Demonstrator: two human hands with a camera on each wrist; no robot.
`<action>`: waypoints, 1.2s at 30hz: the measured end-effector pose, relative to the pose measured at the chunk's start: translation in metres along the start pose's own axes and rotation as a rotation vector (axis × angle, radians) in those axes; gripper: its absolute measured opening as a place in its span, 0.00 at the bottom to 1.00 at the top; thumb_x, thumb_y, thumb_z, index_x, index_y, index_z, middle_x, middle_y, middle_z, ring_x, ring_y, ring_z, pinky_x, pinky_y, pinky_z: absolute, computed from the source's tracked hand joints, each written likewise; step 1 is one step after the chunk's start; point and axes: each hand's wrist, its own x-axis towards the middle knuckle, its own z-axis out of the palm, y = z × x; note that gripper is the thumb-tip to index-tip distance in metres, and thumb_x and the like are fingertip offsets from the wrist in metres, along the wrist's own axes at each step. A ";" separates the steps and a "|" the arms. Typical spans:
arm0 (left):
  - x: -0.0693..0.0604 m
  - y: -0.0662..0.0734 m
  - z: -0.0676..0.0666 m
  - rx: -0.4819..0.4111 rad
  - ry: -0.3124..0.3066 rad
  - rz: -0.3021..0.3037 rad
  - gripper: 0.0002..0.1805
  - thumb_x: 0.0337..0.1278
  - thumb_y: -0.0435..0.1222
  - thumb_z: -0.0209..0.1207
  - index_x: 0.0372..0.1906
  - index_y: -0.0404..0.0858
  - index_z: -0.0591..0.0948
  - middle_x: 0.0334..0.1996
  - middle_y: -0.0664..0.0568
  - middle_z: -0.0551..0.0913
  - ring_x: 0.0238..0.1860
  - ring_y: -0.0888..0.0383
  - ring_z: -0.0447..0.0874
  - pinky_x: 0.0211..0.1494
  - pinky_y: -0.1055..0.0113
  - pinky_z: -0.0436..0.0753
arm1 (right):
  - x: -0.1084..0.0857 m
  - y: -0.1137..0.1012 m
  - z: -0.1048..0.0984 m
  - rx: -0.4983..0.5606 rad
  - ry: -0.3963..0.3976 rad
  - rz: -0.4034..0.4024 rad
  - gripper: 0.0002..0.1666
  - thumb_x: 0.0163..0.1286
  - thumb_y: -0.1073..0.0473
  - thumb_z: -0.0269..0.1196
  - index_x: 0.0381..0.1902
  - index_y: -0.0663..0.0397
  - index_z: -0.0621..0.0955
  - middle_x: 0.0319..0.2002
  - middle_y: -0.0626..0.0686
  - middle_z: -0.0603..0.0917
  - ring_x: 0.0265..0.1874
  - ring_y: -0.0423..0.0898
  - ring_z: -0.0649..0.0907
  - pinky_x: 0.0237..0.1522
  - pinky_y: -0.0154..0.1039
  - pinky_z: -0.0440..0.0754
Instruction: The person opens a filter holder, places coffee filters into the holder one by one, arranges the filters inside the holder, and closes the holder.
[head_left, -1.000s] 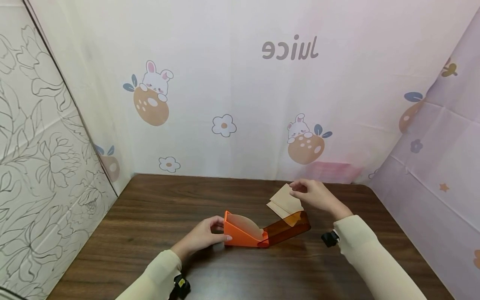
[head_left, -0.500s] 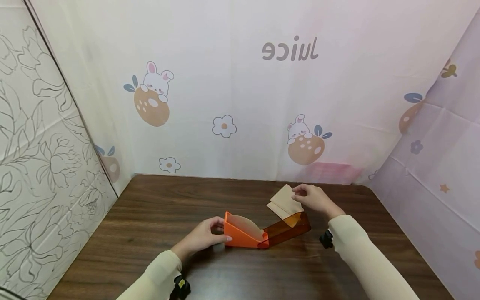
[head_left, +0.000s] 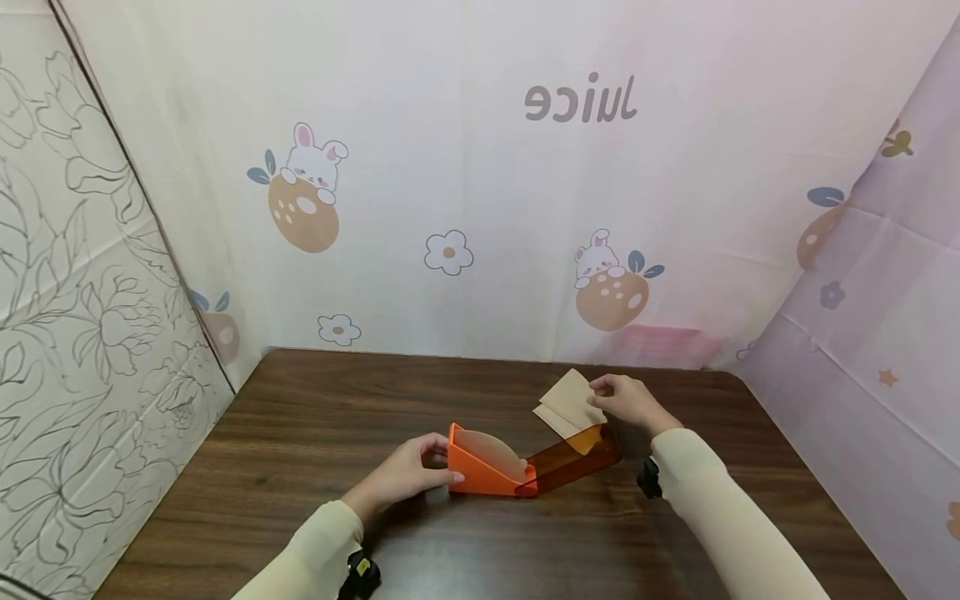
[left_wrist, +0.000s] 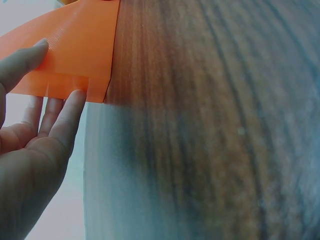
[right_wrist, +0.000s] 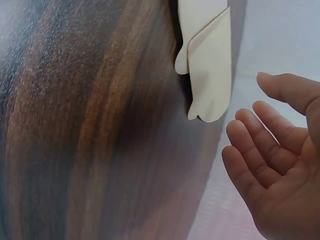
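Note:
An orange coffee filter holder (head_left: 480, 471) stands on the table with paper coffee filters (head_left: 491, 448) inside. Its see-through brown lid (head_left: 558, 465) is swung out to the right. My left hand (head_left: 401, 475) grips the holder's left end, thumb on the near side; the left wrist view shows the fingers at the end wall. Two or more tan coffee filters (head_left: 573, 400) lie overlapping behind the lid, their lower corner seen through it. Beside them hovers my right hand (head_left: 630, 400), its fingers loosely bent. Nothing is between those fingers in the right wrist view, and the filters (right_wrist: 210, 75) are apart from them.
The dark wooden table (head_left: 322, 408) ends at a patterned curtain (head_left: 480, 167) at the back. More printed cloth hangs along the left and right sides. Each wrist wears a small black camera, such as the wrist camera (head_left: 649, 479) on the right.
My right hand has drifted slightly right and toward me, off the loose filters. The left hand, the holder and its lid have stayed in place.

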 end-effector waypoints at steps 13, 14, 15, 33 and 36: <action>-0.001 0.001 0.000 0.017 -0.002 -0.009 0.21 0.57 0.40 0.71 0.53 0.38 0.80 0.46 0.52 0.84 0.49 0.55 0.81 0.59 0.51 0.77 | 0.008 0.005 0.004 0.009 -0.027 0.099 0.28 0.69 0.57 0.66 0.57 0.75 0.77 0.49 0.67 0.82 0.49 0.61 0.81 0.51 0.56 0.79; -0.001 0.001 0.000 0.016 -0.001 -0.010 0.21 0.57 0.40 0.71 0.53 0.38 0.80 0.46 0.52 0.84 0.49 0.55 0.81 0.59 0.51 0.77 | 0.009 0.006 0.005 0.007 -0.029 0.108 0.28 0.69 0.57 0.66 0.57 0.75 0.77 0.49 0.67 0.81 0.48 0.61 0.81 0.51 0.56 0.79; -0.001 0.001 0.000 0.012 -0.001 -0.010 0.21 0.57 0.40 0.71 0.53 0.38 0.80 0.46 0.52 0.84 0.49 0.54 0.81 0.59 0.51 0.77 | 0.010 0.007 0.005 0.005 -0.032 0.117 0.29 0.68 0.57 0.66 0.57 0.76 0.76 0.49 0.67 0.81 0.48 0.61 0.80 0.50 0.56 0.78; -0.001 0.002 0.000 -0.018 -0.013 -0.009 0.21 0.57 0.40 0.71 0.53 0.37 0.80 0.46 0.51 0.85 0.49 0.54 0.82 0.57 0.56 0.78 | 0.025 0.006 0.007 -0.044 -0.082 0.233 0.37 0.66 0.51 0.68 0.59 0.77 0.75 0.56 0.73 0.78 0.55 0.68 0.77 0.54 0.59 0.77; -0.001 0.001 0.000 -0.018 -0.016 -0.012 0.21 0.57 0.40 0.71 0.53 0.38 0.80 0.46 0.51 0.84 0.49 0.54 0.82 0.57 0.56 0.78 | 0.028 0.008 0.009 -0.057 -0.086 0.250 0.37 0.65 0.50 0.69 0.58 0.78 0.76 0.57 0.73 0.78 0.55 0.68 0.77 0.54 0.58 0.77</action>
